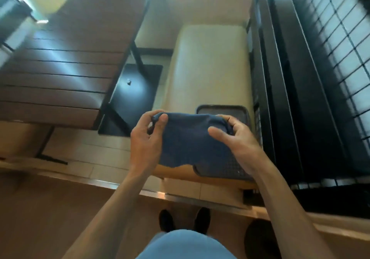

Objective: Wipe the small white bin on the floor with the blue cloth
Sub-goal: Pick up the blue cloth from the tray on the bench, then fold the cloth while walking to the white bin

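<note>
Blue cloth (188, 138) held by both hands (above dark tray (222, 110))

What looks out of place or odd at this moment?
No small white bin is in view. Both hands, left hand and right hand, hold the dark blue cloth stretched above a dark plastic tray on the cream bench.

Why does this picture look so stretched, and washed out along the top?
Head view: a wide-angle lens bends the wooden table and black grille; daylight glare bleaches the top edge; both hands gripping the blue cloth look fairly sharp.
</note>
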`<state>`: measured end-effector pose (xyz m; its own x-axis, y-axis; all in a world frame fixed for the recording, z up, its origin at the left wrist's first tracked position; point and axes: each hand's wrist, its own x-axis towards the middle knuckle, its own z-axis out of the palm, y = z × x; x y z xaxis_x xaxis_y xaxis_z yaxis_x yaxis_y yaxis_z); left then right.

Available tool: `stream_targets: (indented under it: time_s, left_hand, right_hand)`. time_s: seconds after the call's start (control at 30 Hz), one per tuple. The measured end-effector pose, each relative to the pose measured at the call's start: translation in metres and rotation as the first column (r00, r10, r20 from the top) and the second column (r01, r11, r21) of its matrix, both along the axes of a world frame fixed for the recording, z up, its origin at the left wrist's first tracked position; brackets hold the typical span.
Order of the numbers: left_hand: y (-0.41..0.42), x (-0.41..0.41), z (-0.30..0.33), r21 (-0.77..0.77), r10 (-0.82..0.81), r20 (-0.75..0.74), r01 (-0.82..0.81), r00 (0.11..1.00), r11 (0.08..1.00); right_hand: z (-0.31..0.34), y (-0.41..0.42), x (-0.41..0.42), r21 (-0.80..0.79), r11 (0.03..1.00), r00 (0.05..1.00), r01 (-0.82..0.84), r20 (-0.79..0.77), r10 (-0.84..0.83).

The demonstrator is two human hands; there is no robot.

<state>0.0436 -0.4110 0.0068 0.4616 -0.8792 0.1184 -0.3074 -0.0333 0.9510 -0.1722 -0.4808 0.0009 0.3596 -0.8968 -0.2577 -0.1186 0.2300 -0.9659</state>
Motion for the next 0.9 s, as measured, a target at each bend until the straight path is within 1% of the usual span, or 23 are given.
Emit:
stream_targets:
  time_s: [0.07, 0.13, 0.2, 0.37, 0.47, 0.57, 0.67, 0.77, 0.9]
  left_hand:
    - [0.015, 0.012, 0.012, -0.039, 0.060, 0.017, -0.059, 0.998, 0.997]
    - [0.030, 0.024, 0.019, -0.057, 0.116, 0.043, -0.113, 0.992, 0.992]
    - [0.045, 0.037, 0.022, -0.068, 0.177, 0.062, -0.173, 0.982, 0.983]
    - [0.085, 0.072, 0.027, -0.099, 0.337, 0.038, -0.333, 0.941, 0.938]
    - [0.114, 0.101, 0.026, -0.060, 0.411, 0.016, -0.410, 0.911, 0.910]
    - [0.149, 0.136, 0.024, -0.037, 0.440, -0.103, -0.445, 0.892, 0.895]
    - [0.189, 0.170, 0.022, -0.039, 0.434, -0.179, -0.447, 0.883, 0.893]
    - [0.226, 0.205, 0.012, -0.043, 0.486, -0.180, -0.501, 0.855, 0.864]
    - [0.274, 0.252, -0.011, -0.017, 0.582, -0.137, -0.589, 0.802, 0.808]
  right_hand:
    - [0.015, 0.006, 0.012, -0.001, 0.991, 0.991, -0.132, 0.019, 0.132]
    - [0.027, 0.013, 0.025, -0.015, 0.979, 0.979, -0.203, 0.009, 0.203]
    - [0.036, 0.021, 0.043, -0.022, 0.974, 0.974, -0.226, 0.032, 0.226]
    - [0.046, 0.049, 0.098, 0.010, 0.958, 0.951, -0.287, 0.118, 0.284]
    - [0.045, 0.070, 0.135, 0.043, 0.952, 0.944, -0.302, 0.151, 0.292]
    - [0.042, 0.096, 0.180, 0.025, 0.953, 0.947, -0.303, 0.116, 0.298]
    - [0.037, 0.128, 0.229, -0.013, 0.955, 0.950, -0.297, 0.090, 0.297]
    - [0.031, 0.160, 0.278, -0.064, 0.950, 0.950, -0.305, 0.045, 0.308]
    - [0.011, 0.199, 0.337, -0.131, 0.913, 0.923, -0.385, -0.053, 0.382]
